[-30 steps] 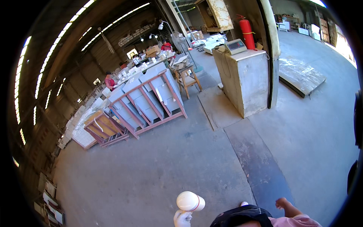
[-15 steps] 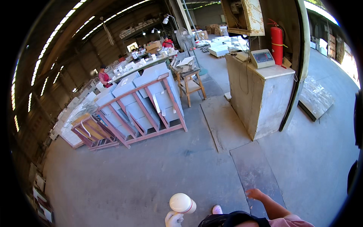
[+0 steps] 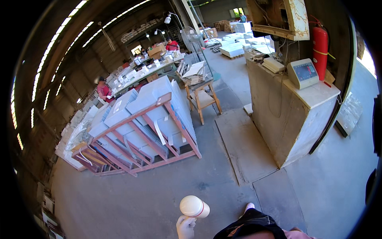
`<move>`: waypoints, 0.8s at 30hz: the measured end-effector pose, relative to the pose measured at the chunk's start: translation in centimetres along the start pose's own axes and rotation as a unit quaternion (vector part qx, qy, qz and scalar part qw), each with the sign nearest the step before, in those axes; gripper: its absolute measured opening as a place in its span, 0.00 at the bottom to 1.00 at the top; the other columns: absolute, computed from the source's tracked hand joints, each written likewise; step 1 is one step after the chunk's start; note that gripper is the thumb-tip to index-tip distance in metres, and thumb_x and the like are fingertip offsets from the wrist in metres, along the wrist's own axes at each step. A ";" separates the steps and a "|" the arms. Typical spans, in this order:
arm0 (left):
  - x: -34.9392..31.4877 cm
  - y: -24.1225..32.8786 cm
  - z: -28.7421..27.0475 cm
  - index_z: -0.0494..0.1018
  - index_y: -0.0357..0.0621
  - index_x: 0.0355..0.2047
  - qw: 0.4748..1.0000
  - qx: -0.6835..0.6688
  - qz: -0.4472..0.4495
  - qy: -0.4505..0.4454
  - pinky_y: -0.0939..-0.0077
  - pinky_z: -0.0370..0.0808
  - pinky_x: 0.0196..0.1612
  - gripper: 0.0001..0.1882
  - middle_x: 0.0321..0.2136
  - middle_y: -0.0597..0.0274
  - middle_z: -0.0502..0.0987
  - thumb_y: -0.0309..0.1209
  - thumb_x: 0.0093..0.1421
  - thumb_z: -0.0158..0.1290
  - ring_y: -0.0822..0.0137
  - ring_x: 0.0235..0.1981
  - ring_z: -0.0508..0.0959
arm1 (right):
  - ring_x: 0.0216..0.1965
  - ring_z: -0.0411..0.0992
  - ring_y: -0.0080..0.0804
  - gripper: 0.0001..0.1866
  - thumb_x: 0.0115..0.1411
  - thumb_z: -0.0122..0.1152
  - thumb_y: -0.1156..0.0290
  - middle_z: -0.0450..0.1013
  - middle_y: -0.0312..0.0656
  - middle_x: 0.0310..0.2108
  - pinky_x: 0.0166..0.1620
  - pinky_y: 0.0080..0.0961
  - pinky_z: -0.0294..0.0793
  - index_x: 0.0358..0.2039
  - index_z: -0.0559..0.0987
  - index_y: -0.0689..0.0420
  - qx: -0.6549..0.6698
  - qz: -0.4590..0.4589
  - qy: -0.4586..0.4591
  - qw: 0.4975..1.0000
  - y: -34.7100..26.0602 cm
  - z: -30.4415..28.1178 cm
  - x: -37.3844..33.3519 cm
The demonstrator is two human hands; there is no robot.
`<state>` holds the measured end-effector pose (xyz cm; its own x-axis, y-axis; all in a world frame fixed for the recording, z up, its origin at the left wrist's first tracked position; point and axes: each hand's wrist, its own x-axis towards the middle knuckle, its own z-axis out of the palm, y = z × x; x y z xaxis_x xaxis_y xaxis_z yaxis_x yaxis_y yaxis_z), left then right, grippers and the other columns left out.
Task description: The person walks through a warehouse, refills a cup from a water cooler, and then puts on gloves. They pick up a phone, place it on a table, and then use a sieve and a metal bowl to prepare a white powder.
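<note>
My left hand (image 3: 186, 227), in a white glove, is closed around a cream cylindrical container (image 3: 194, 206) with a rounded top and a thin red band. It is held out in front of my body at the lower edge, above the grey floor. The fingers wrap its near underside. What is inside it cannot be seen. My right hand is out of view; only a bit of pink sleeve shows at the lower right. One light shoe (image 3: 250, 206) shows beside my dark clothing.
Ahead on the left stands a reddish rack (image 3: 159, 161) of pale slabs. A wooden stool (image 3: 203, 101) carries stacked tiles. On the right is a stone-clad counter (image 3: 274, 115) with a weighing display (image 3: 303, 73) and a fire extinguisher (image 3: 319, 47). A person in red (image 3: 104, 91) works at a long bench.
The rack, stool and counter appear nearer and larger. My right hand has dropped out of sight. My left hand still holds the cream container, and a foot has stepped forward.
</note>
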<state>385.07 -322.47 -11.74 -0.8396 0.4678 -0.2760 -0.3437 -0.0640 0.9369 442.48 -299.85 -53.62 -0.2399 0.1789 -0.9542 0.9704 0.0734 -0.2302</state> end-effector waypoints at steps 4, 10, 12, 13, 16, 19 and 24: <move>7.6 2.7 6.2 0.68 0.36 0.25 0.999 -0.033 -0.003 0.038 0.83 0.61 0.23 0.03 0.22 0.54 0.75 0.20 0.50 0.52 0.75 0.20 0.68 | 0.30 0.77 0.36 0.11 0.56 0.56 0.65 0.77 0.42 0.29 0.28 0.35 0.75 0.39 0.79 0.51 -0.150 -0.120 0.136 0.972 -13.9 -18.8 8.4; 19.1 2.9 11.5 0.69 0.36 0.24 0.998 -0.040 -0.007 0.043 0.82 0.62 0.23 0.03 0.21 0.57 0.74 0.21 0.51 0.53 0.74 0.20 0.68 | 0.29 0.76 0.26 0.18 0.53 0.62 0.66 0.78 0.41 0.27 0.32 0.27 0.76 0.45 0.80 0.55 0.037 -0.354 0.402 0.843 -46.2 -42.5 1.9; 23.4 3.6 13.0 0.70 0.36 0.24 0.998 -0.032 -0.010 0.045 0.81 0.63 0.24 0.03 0.21 0.58 0.74 0.22 0.51 0.53 0.74 0.20 0.68 | 0.28 0.75 0.24 0.19 0.55 0.61 0.66 0.77 0.39 0.27 0.31 0.25 0.75 0.48 0.79 0.55 0.174 -0.368 0.312 0.858 -54.3 -45.1 -2.7; 25.8 4.2 14.5 0.70 0.37 0.24 0.999 -0.030 -0.016 0.033 0.81 0.63 0.24 0.03 0.21 0.59 0.74 0.23 0.52 0.53 0.74 0.20 0.68 | 0.28 0.74 0.23 0.20 0.55 0.61 0.66 0.77 0.39 0.27 0.29 0.24 0.75 0.49 0.79 0.54 0.189 -0.376 0.299 0.857 -56.4 -46.1 -3.1; 33.7 5.4 17.3 0.71 0.37 0.25 0.999 -0.019 -0.042 -0.009 0.81 0.64 0.25 0.04 0.21 0.60 0.74 0.24 0.52 0.54 0.74 0.20 0.69 | 0.27 0.75 0.23 0.21 0.55 0.63 0.66 0.78 0.38 0.29 0.27 0.24 0.75 0.50 0.78 0.54 0.212 -0.370 0.264 0.865 -58.1 -47.5 0.8; 42.6 6.9 21.1 0.73 0.38 0.26 0.994 -0.007 -0.041 -0.098 0.81 0.64 0.27 0.03 0.21 0.63 0.74 0.24 0.53 0.55 0.75 0.21 0.70 | 0.30 0.77 0.25 0.22 0.53 0.66 0.66 0.79 0.41 0.30 0.27 0.28 0.79 0.49 0.79 0.53 0.190 -0.215 0.205 0.936 -51.6 -46.7 6.5; 54.9 10.6 27.9 0.73 0.37 0.26 0.987 0.050 -0.055 -0.143 0.82 0.63 0.27 0.03 0.19 0.65 0.72 0.24 0.53 0.55 0.76 0.21 0.69 | 0.34 0.79 0.38 0.22 0.57 0.62 0.59 0.79 0.43 0.37 0.37 0.45 0.79 0.51 0.78 0.53 0.240 0.010 0.102 0.965 -40.2 -43.4 10.0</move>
<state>347.06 -272.87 -10.99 -0.6421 0.6972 -0.3188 -0.3710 0.0813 0.9251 399.81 -258.48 -45.62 -0.1745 0.3688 -0.9130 0.8644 -0.3867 -0.3214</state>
